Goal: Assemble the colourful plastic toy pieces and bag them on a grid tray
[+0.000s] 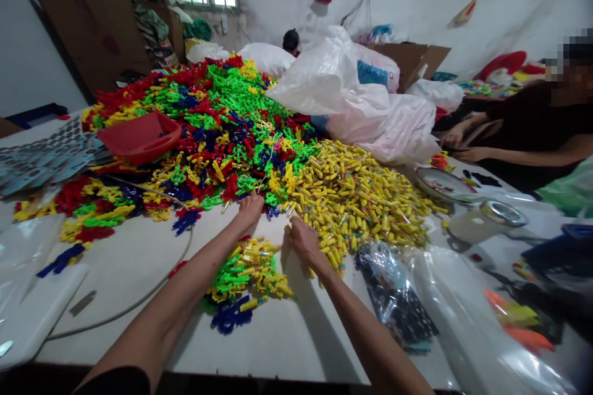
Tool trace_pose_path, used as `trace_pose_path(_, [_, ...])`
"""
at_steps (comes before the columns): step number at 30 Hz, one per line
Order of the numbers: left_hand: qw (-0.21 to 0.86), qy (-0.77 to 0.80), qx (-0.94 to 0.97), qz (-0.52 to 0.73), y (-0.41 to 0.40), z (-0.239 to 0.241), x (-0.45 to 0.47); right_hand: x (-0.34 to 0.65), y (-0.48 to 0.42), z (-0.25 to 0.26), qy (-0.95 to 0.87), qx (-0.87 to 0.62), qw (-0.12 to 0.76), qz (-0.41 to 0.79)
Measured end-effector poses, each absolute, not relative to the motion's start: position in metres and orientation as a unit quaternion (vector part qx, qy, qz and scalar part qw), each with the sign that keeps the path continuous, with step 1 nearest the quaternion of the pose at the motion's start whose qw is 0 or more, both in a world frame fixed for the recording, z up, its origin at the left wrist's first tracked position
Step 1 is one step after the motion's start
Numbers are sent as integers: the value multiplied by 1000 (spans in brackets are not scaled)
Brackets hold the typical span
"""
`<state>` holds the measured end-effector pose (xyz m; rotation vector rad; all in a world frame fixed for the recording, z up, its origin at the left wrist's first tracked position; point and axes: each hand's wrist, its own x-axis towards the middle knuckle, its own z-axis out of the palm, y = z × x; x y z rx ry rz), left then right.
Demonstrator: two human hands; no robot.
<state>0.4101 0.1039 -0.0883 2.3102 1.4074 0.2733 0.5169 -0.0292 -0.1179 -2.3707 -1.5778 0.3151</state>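
Observation:
My left hand [251, 207] is at the near edge of a big heap of red, yellow, green and blue plastic toy pieces [231, 95]. Its fingers are closed among the pieces, and what they grip is hidden. To the right, my right hand [303, 237] lies at the left edge of a pile of small yellow tubes [365, 197]. The fingers are curled in, with a small pale object [291, 211] by their tips; I cannot make out what they hold. Between my forearms sits a smaller pile of green and yellow pieces [250, 268], with blue toy pieces [231, 315] at its front.
A red scoop [139, 136] rests on the heap's left side, near printed card sheets [50, 157]. A grey cord [152, 289] crosses the table [194, 333]. Plastic bags [352, 92] stand behind the tubes. A jar [486, 222] and packaged items [393, 296] lie right; a co-worker [523, 129] sits beyond.

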Motion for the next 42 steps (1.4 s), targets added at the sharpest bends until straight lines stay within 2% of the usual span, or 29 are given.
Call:
trace_pose_path(2, [239,514,816,116,104,-84,407,522,-38,-116,-534,-811,199,132])
trace_pose_path(4, [276,523,795,139,103,-77,400,525,-45,-116,-511,-777,315,188])
trace_pose_path(8, [394,523,733,184,89,-61,386,517,-56,-115,-370,-656,543,372])
trace_pose_path(10, [467,504,695,213,72,-54,381,506,-58,-109,-294,-594,615,428])
trace_pose_path(13, [555,460,644,254,38,-46,378,490,-61,-94,-254,-522,683,444])
trace_pose_path(19, [697,376,527,309,-11,-45,368,478,-79,-76,-273,-523,696,408])
trace_pose_path(24, [687,417,453,385,-23,-45,356,481,-104,-82,-223,-500,694,468])
trace_pose_path(33, [780,392,350,339,-36,-58,350,472,-108,-77,-216,-425,680,557])
trace_pose_path(42, [808,381,302,333,-42,-58,342,469,-109,-88,-190,-402,686,577])
